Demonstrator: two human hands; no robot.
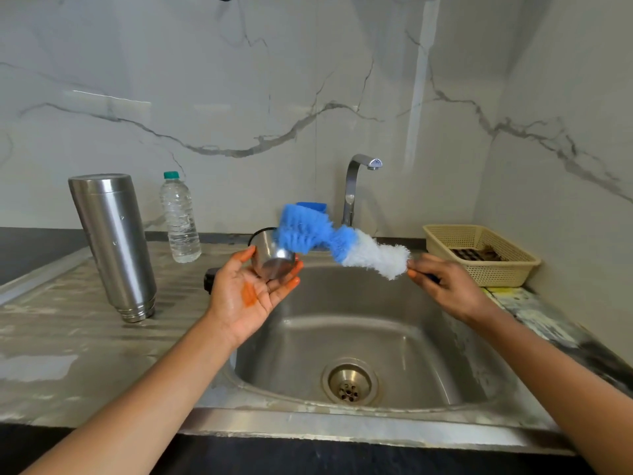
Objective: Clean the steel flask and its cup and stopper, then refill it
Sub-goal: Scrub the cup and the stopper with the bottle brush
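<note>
My left hand (pixel 248 296) holds the small steel cup (pixel 272 257) on its side above the sink's left rim, mouth turned right. My right hand (pixel 445 286) grips the dark handle of a blue and white bottle brush (pixel 335 243), whose bent blue tip is pushed into the cup's mouth. The steel flask (pixel 113 245) stands upside down on the draining board at the left, neck on the steel. A black piece (pixel 209 279), perhaps the stopper, lies mostly hidden behind my left palm.
The steel sink (pixel 342 323) with its drain lies below both hands, the tap (pixel 356 186) behind it with no water running. A capped plastic water bottle (pixel 180 219) stands beside the flask. A beige basket (pixel 479 252) sits at the right. A blue object (pixel 313 206) rests behind the brush.
</note>
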